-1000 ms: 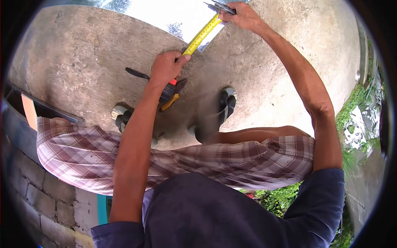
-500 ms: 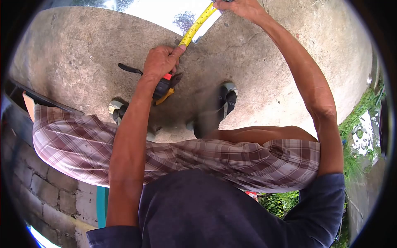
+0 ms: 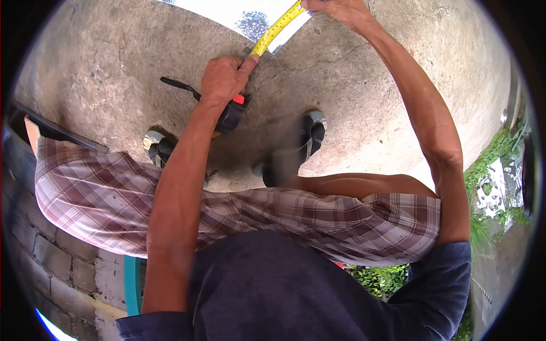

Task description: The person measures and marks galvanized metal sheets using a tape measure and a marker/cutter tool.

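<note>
A yellow tape measure blade (image 3: 278,26) runs slantwise between my two hands, slightly bowed. My left hand (image 3: 223,78) is closed, with its thumb pressed on the lower end of the blade. Just below that hand is the tape's black case (image 3: 230,116) with a red button, partly hidden by my wrist; a black strap sticks out to the left. My right hand (image 3: 340,11) pinches the blade's far end at the top edge of the view. Under the blade lies a shiny, reflective sheet (image 3: 219,10), its corner pointing toward me.
The sheet lies on a cracked concrete floor (image 3: 375,102). My sandalled feet (image 3: 311,136) are below the hands. A dark, long-edged object (image 3: 62,128) lies at left, near a block wall (image 3: 54,261). Grass (image 3: 483,227) grows at right.
The view has shifted a little, and less of the sheet shows. Both hands still hold the blade; the case has turned slightly, hiding most of its yellow part behind my forearm.
</note>
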{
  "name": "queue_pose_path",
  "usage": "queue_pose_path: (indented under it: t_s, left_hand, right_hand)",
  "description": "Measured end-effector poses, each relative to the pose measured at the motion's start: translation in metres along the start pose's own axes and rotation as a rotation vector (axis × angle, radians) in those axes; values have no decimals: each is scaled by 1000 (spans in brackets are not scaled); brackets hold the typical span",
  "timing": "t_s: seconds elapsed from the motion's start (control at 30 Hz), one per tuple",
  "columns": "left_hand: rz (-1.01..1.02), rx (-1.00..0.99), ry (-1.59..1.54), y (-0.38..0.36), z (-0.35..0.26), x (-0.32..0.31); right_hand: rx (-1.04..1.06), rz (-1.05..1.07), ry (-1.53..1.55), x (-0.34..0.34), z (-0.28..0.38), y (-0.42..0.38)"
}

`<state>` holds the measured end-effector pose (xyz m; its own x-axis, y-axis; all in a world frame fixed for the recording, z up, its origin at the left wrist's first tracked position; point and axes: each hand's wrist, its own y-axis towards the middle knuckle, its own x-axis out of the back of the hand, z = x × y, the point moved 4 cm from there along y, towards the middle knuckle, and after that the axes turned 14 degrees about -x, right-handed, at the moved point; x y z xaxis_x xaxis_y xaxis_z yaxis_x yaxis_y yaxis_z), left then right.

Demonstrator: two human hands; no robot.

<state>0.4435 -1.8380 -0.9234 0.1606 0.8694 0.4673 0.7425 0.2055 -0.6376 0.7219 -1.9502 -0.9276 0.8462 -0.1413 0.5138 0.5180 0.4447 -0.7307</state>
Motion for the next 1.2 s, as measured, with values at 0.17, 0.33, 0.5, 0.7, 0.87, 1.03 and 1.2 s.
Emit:
queue_pose_path:
  t_s: [0.17, 0.33, 0.5, 0.7, 0.87, 1.03, 1.2]
  left_hand:
    - [22, 50, -85, -1, 1, 1]
    - [-29, 3, -43, 1, 6, -2]
    - [-10, 20, -62, -1, 3, 2]
    - [-4, 21, -75, -2, 2, 2]
    - [24, 63, -68, -5, 2, 3]
    - [-21, 20, -40, -4, 3, 2]
    - [-49, 3, -12, -3, 5, 1]
  right_hand:
    - [10, 12, 22, -2, -1, 2]
    - [14, 15, 17, -2, -1, 3]
    - [20, 24, 27, -3, 1, 2]
    - [-13, 15, -25, -1, 4, 2]
    - [32, 0, -17, -3, 2, 4]
    - [52, 12, 75, -5, 2, 3]
    - [33, 37, 70, -3, 3, 1]
